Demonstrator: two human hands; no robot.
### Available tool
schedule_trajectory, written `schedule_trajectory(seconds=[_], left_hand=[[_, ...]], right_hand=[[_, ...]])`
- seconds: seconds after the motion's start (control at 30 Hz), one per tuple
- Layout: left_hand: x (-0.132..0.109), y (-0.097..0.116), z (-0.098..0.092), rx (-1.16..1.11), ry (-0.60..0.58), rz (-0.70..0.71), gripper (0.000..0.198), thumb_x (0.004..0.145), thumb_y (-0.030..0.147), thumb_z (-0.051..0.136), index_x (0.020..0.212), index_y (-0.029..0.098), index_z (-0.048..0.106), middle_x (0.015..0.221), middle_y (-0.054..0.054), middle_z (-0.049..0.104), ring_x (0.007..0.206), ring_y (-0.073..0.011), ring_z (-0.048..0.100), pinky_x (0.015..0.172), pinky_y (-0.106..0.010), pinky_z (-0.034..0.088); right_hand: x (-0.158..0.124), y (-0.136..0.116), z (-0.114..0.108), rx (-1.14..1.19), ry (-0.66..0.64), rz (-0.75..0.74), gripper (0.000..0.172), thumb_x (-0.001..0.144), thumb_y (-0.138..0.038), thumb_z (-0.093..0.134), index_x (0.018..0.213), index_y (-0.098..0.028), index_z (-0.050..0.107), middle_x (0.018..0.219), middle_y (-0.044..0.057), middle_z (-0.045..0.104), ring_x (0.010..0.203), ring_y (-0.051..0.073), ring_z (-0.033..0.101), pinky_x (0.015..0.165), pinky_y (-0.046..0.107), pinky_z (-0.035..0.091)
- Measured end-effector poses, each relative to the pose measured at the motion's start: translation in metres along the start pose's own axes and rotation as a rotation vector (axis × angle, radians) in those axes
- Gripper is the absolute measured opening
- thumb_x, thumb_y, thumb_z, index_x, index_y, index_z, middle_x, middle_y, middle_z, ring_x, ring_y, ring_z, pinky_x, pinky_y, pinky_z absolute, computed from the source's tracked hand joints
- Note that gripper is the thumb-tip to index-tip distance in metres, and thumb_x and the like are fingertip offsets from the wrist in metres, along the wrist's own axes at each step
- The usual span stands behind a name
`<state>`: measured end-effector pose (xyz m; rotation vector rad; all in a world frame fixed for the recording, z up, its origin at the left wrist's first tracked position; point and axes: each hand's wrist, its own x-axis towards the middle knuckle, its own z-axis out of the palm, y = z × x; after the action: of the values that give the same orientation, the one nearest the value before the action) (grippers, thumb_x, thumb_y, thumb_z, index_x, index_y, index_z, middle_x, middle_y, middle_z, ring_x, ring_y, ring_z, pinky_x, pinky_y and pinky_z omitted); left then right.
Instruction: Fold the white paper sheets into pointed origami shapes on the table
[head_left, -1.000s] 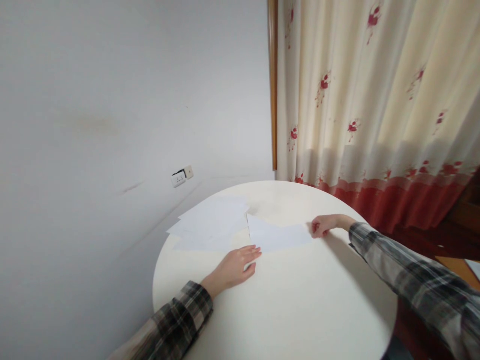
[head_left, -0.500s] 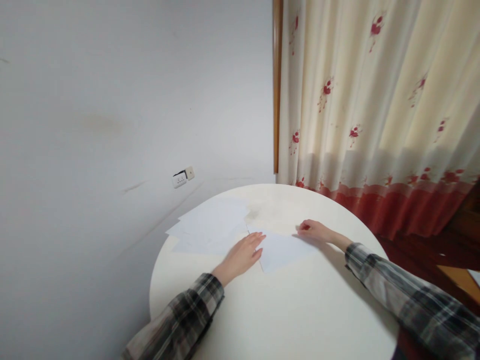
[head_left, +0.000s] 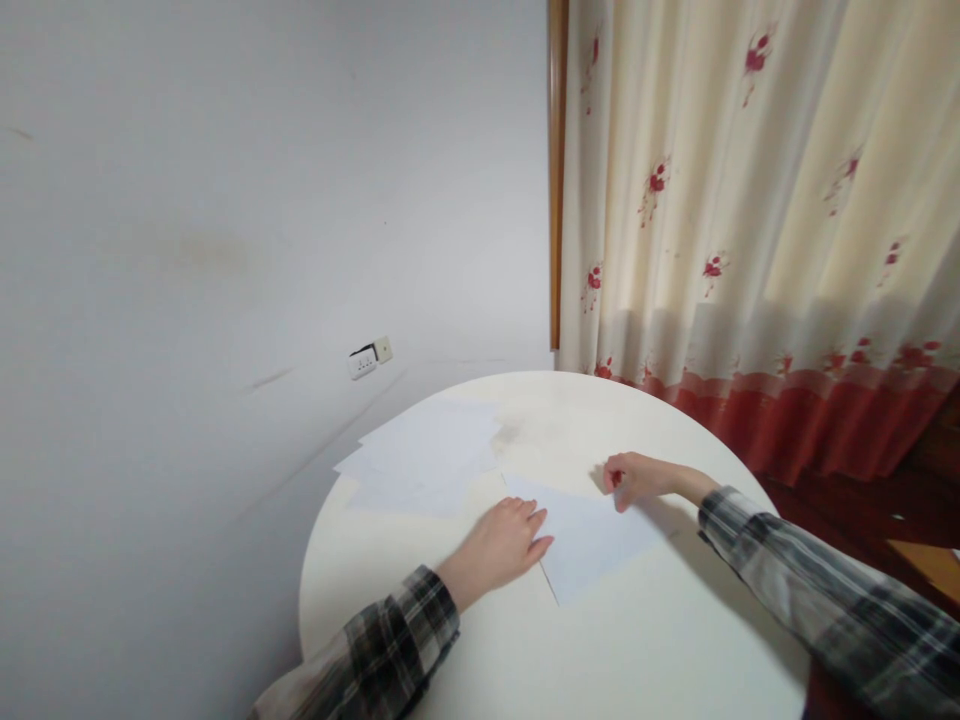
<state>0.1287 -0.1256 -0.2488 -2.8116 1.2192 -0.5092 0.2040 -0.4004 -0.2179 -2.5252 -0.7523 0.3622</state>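
A single white sheet of paper (head_left: pixel 600 545) lies in front of me on the round white table (head_left: pixel 637 640). My left hand (head_left: pixel 506 540) rests over its left edge, palm down with the fingers stretched out. At the sheet's far right edge, my right hand (head_left: pixel 634 478) has its fingers curled in a pinch on the paper; the fingertips are partly hidden. Farther left on the table is a loose, overlapping pile of white sheets (head_left: pixel 427 450), apart from both hands.
A grey smudge (head_left: pixel 511 432) marks the tabletop beyond the single sheet. The pale wall (head_left: pixel 187 400) with a power socket (head_left: pixel 363 363) stands close on the left. Behind the table at the right hangs a flowered curtain (head_left: pixel 712 200) with a red hem.
The single sheet has slid toward me and slightly right, away from the pile. Both hands have moved the same way with it.
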Motion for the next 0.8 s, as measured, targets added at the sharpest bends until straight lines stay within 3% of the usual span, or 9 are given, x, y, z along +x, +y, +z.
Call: schedule_trajectory(seconds=[0.17,0.27,0.37,0.47,0.53,0.63,0.8], left_hand=[[0.002,0.006,-0.014,0.074,-0.071,0.015,0.020,0.082,0.021,0.039,0.089,0.014,0.057,0.077,-0.006,0.060,0.075,-0.0194,0.055,0.072,-0.033,0.042],[-0.002,0.002,-0.017,0.123,-0.078,-0.003,0.020,0.080,0.021,0.040,0.079,0.014,0.059,0.072,-0.007,0.059,0.071,-0.0197,0.054,0.068,-0.033,0.041],[-0.009,-0.004,-0.016,0.179,-0.088,-0.038,0.024,0.080,0.022,0.041,0.068,0.013,0.060,0.066,-0.008,0.058,0.067,-0.0203,0.054,0.065,-0.034,0.040],[-0.016,-0.006,-0.016,0.215,-0.138,-0.057,0.028,0.079,0.023,0.042,0.060,0.013,0.060,0.060,-0.009,0.058,0.063,-0.0206,0.055,0.061,-0.034,0.040],[-0.018,-0.006,-0.019,0.224,-0.173,-0.082,0.031,0.081,0.023,0.041,0.059,0.013,0.060,0.057,-0.010,0.058,0.060,-0.0209,0.056,0.059,-0.034,0.039],[-0.011,-0.003,-0.026,0.220,-0.211,-0.156,0.037,0.085,0.024,0.036,0.061,0.013,0.062,0.058,-0.010,0.060,0.059,-0.0223,0.057,0.057,-0.035,0.040],[0.034,0.007,-0.025,0.150,-0.163,-0.172,0.028,0.085,0.024,0.039,0.075,0.012,0.062,0.075,-0.010,0.062,0.076,-0.0236,0.057,0.064,-0.035,0.043]], right_hand=[[-0.002,-0.006,-0.002,0.006,0.048,-0.102,0.019,0.056,-0.011,0.066,0.074,-0.015,0.063,0.066,-0.001,0.059,0.062,0.013,0.052,0.058,0.022,0.038],[-0.005,-0.022,-0.008,-0.117,0.200,-0.255,0.006,0.066,-0.013,0.062,0.069,-0.017,0.066,0.069,0.003,0.060,0.070,0.015,0.052,0.066,0.025,0.039],[-0.009,-0.030,-0.013,-0.171,0.356,-0.373,0.012,0.075,-0.017,0.056,0.067,-0.019,0.066,0.071,0.005,0.061,0.075,0.016,0.051,0.071,0.027,0.039],[-0.012,-0.020,-0.011,-0.179,0.510,-0.379,0.014,0.076,-0.016,0.053,0.069,-0.019,0.064,0.075,0.006,0.060,0.078,0.017,0.051,0.073,0.029,0.040],[-0.012,-0.005,-0.005,-0.156,0.567,-0.346,0.016,0.075,-0.013,0.050,0.069,-0.019,0.064,0.081,0.006,0.060,0.080,0.017,0.052,0.074,0.029,0.040],[-0.007,0.017,0.008,-0.051,0.550,-0.248,0.022,0.073,-0.008,0.044,0.068,-0.019,0.063,0.089,0.006,0.060,0.083,0.016,0.054,0.076,0.028,0.040],[0.010,0.032,0.025,0.087,0.641,0.236,0.017,0.074,-0.019,0.046,0.083,-0.016,0.060,0.086,0.006,0.062,0.076,0.016,0.057,0.069,0.025,0.041]])
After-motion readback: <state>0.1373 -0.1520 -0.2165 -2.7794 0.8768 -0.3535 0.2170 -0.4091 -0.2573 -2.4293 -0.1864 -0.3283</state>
